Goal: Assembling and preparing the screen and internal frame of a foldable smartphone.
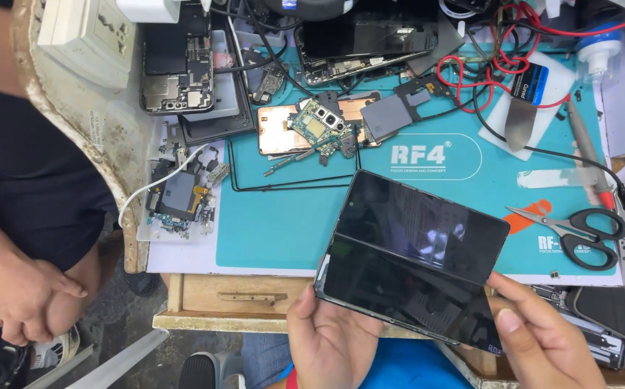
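Head view: your left hand grips the near-left corner of the foldable phone, thumb on the dark screen, fingers clamped under the edge. Your right hand holds the near-right corner, thumb lying along the glass, rest of the fingers tucked beneath, clamped on the same device. The phone is opened flat, screen off, tilted, held over the near edge of the bench, its far half above the teal mat; it looks lifted off the mat, can't tell if any corner touches.

On the mat right of the phone: black-handled scissors, blades pointing left, near the bench's right edge. Further back on the right, a metal spatula blade on a white pad, red wires looped behind it, a white bottle at the far-right corner. A thin pen-like tool lies beside the right edge.

Middle far part of the mat: a stripped phone back with copper plate and camera board, loose parts around it, thin black frame strips just in front of it. Behind that, another opened phone at the far edge.

Left side of the bench: an opened phone with exposed board, a clear tray of small parts with a white cable running into it. White power strip at the far-left corner.

Off the bench at left, another person's hand rests on a knee
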